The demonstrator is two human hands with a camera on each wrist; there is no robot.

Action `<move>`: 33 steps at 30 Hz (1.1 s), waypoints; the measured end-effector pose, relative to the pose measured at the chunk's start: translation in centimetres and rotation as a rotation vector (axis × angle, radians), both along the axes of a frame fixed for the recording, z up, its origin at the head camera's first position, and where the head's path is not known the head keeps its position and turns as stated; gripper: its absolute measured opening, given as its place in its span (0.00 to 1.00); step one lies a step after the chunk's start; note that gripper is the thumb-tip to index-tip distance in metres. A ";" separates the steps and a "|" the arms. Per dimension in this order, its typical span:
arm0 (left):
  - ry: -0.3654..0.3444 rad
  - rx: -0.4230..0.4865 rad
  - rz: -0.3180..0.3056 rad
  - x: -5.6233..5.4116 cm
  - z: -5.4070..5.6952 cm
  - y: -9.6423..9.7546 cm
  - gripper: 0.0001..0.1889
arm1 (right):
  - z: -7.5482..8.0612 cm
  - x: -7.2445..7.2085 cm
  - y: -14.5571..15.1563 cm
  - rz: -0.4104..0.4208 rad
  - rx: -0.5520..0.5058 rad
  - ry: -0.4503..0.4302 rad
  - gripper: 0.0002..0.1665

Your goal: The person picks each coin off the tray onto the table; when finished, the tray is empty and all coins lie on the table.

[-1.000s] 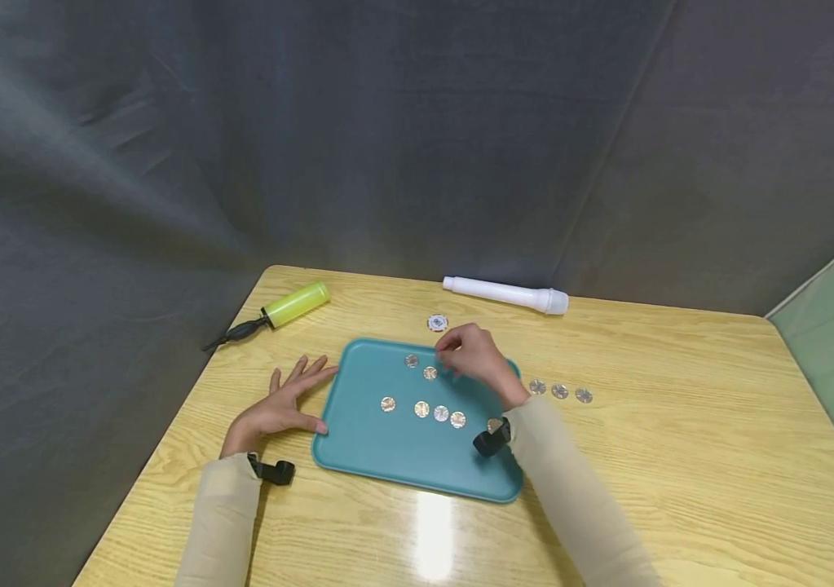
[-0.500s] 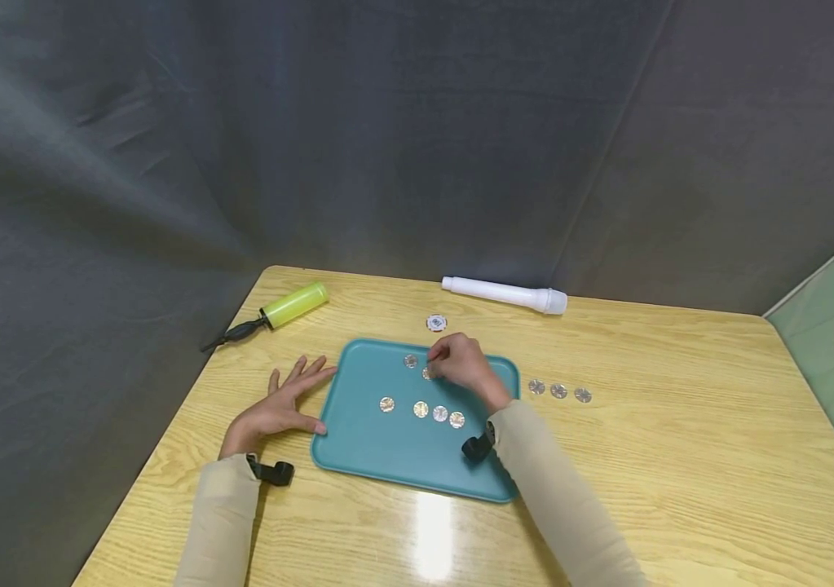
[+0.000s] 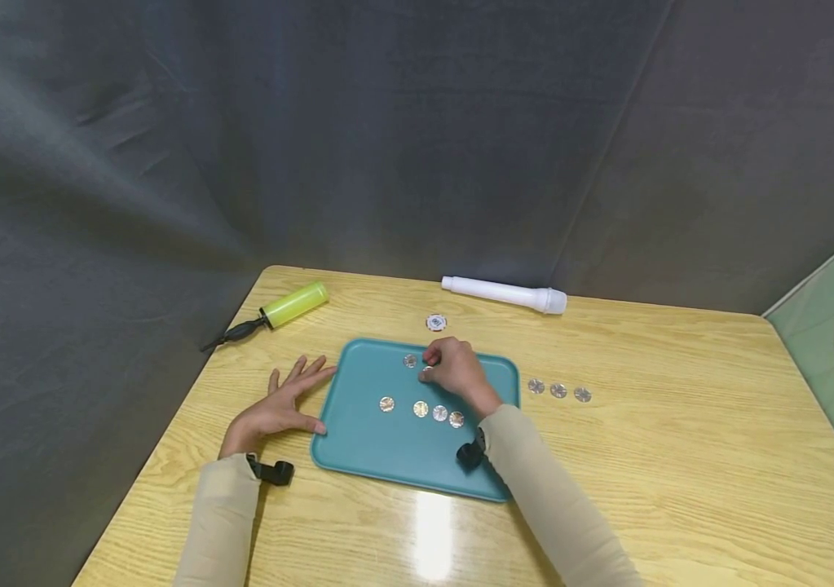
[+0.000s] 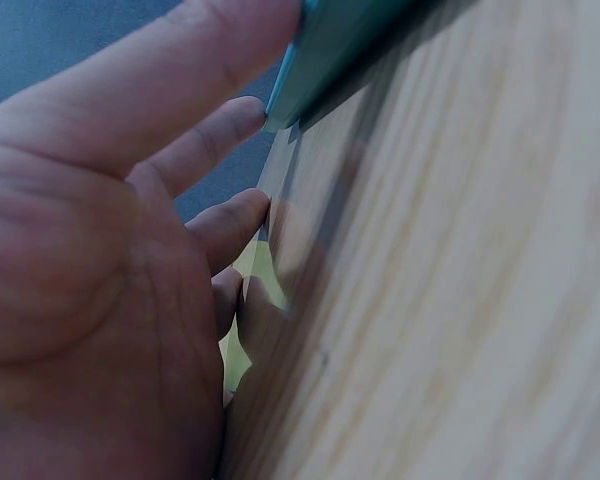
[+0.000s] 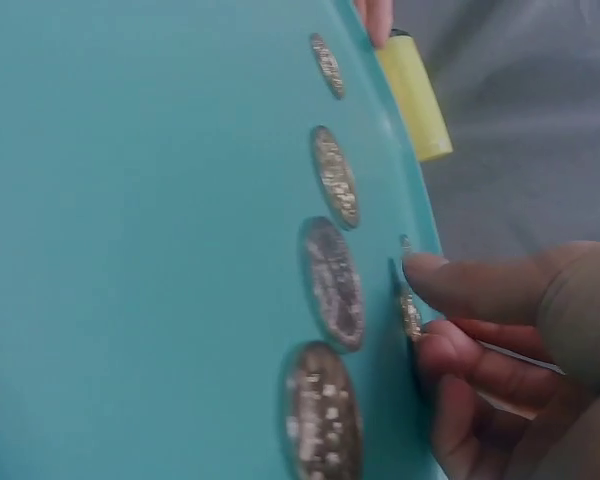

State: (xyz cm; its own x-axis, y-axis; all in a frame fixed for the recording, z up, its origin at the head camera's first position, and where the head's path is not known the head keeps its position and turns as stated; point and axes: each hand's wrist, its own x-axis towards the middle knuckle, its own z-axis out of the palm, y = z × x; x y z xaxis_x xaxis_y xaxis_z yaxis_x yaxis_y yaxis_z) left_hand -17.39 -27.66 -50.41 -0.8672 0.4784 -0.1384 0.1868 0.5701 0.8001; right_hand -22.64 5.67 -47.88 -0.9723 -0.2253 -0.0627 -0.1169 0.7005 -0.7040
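Six metallic discs (image 3: 440, 413) show on the teal tray (image 3: 387, 448); the right sleeve (image 3: 556, 497) crosses its right end, so I can't rule out more underneath. Four make a slanting row, three close together, one apart to the left.

Right hand (image 3: 455, 367) over the far half, fingers curled: thumb and fingertip pinch one disc (image 5: 410, 315) by its edges, I judge because so thin a piece offers little else. Lifted or resting, I can't tell. Another disc (image 3: 410, 360) lies just left of that hand.

Left hand (image 3: 280, 408): fingers spread, thumb on the tray's left rim, forefinger at or just beside it, presumably steadying it.

Three more discs (image 3: 558, 390) line up on the table (image 3: 681, 440) right of the tray, spaced perhaps so each reads singly. Farther off, I note a chip (image 3: 436, 323), a white stick (image 3: 505, 294) and a yellow-green pump (image 3: 293, 306), clear of both hands.
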 end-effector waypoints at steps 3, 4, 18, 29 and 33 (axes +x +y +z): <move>-0.005 0.003 0.001 0.0 0.1 0.1 0.52 | -0.2 0.1 -0.2 -0.015 0.012 0.024 0.12; -0.006 0.004 0.002 0.0 0.1 0.1 0.52 | -0.2 0.1 -0.2 -0.020 0.015 0.032 0.12; -0.007 0.003 0.009 0.0 0.1 0.1 0.52 | -0.4 0.4 -0.4 -0.072 0.082 0.084 0.14; -0.006 0.004 0.005 0.1 0.2 0.1 0.52 | -0.4 0.4 -0.4 -0.056 0.096 0.070 0.13; -0.006 0.005 0.004 0.1 0.2 0.1 0.52 | -0.4 0.6 -0.2 -0.040 0.092 0.076 0.10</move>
